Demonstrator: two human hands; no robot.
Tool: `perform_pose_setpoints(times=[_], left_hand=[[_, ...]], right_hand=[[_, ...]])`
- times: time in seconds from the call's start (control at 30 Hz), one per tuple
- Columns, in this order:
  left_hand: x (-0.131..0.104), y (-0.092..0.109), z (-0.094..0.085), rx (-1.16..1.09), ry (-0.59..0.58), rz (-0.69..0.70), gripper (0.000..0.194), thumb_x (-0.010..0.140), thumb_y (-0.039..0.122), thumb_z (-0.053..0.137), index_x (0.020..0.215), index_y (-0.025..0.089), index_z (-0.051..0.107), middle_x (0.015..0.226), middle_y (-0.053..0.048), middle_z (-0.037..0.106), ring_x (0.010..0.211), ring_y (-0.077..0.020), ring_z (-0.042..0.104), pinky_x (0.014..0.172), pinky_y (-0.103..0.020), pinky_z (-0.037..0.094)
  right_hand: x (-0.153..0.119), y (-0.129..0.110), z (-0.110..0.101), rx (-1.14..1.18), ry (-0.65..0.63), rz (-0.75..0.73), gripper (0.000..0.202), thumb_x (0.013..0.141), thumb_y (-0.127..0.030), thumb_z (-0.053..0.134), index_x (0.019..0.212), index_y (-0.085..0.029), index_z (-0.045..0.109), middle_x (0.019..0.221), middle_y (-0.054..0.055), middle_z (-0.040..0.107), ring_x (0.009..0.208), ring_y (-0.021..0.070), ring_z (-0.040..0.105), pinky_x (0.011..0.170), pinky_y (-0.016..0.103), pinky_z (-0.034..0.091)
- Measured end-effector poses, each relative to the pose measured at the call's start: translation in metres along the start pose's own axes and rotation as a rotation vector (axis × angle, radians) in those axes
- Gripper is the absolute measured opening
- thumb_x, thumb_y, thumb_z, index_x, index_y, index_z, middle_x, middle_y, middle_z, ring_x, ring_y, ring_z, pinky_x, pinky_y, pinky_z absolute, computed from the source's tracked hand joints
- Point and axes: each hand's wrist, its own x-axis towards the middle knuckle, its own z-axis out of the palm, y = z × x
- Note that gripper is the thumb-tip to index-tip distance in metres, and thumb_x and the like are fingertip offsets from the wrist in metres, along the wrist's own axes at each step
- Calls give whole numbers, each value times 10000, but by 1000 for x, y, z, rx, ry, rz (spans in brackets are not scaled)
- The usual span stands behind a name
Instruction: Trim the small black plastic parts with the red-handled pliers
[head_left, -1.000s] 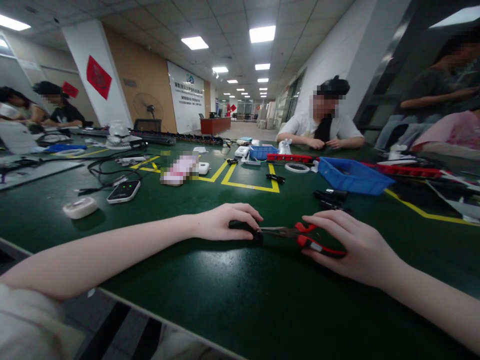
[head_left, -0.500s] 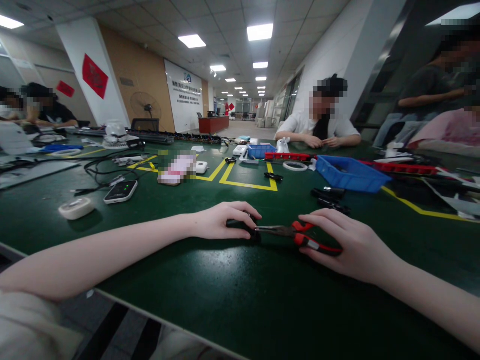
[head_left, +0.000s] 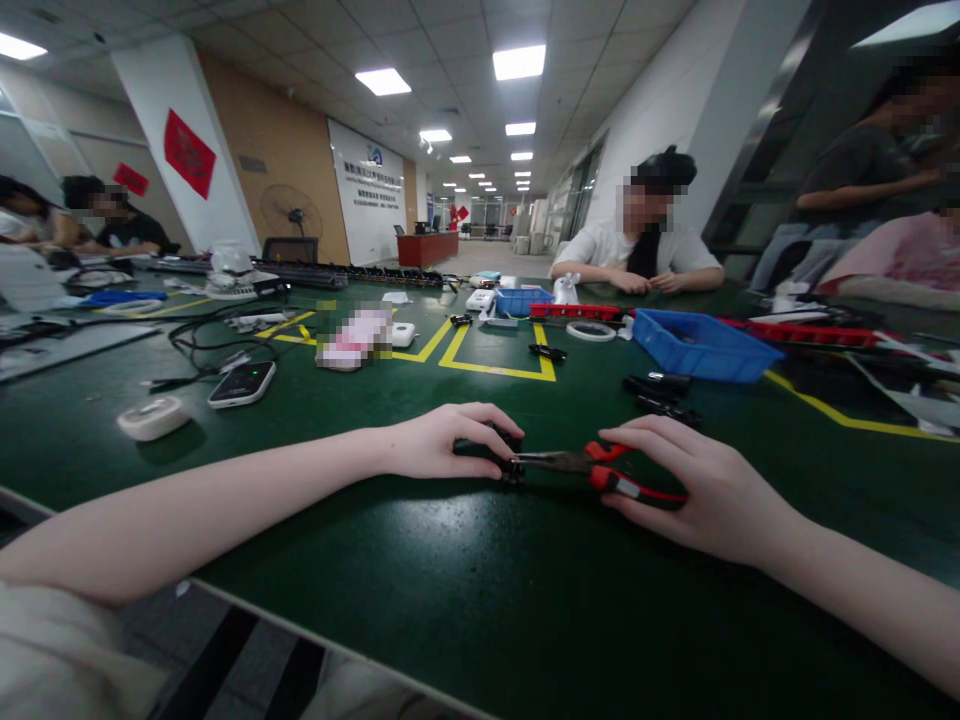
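My left hand (head_left: 450, 440) is closed around a small black part (head_left: 513, 468) just above the green table (head_left: 420, 590); the fingers hide much of it, so its kind does not show. In my right hand (head_left: 697, 490) are needle-nose pliers (head_left: 592, 462) with red and black handles, the fingers wrapped about the grips. The slim metal jaws point left and their tips meet the black part at my left fingertips. Whether the jaws clamp it I cannot tell.
Several black parts (head_left: 660, 392) lie beyond my right hand, near a blue bin (head_left: 697, 345). Another black piece (head_left: 547, 353) rests by yellow tape. To the left are a white tape roll (head_left: 154, 418), a small device (head_left: 242, 384) and cables. A person (head_left: 645, 230) sits opposite.
My hands and the pliers have hardly moved; the pliers' handles have shifted very slightly right. At the far left, a seated person has changed posture.
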Motion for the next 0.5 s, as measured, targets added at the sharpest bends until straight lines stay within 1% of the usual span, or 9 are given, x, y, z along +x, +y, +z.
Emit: perform_pose_setpoints(times=[0.3,0.5], left_hand=[[1,4,0,1,-14,-21,210,925,163,686,1129,173,737,1320,-148,621,1240,-250,603,1071,-425,488],[1,3,0,24,-40,-43,217,951,183,658,1159,182,719,1336,-138,614,1242,-236,602,1073,-401,482]], right_hand=[[5,-6,-6,-6,0,-18,401,871,-398,687,1212,-198,623,1093,119,705,928,248,705,771,363,609],[6,-8,-6,-33,20,-44,386,871,-398,691,1191,-190,633,1066,119,711,906,245,706,749,352,606]])
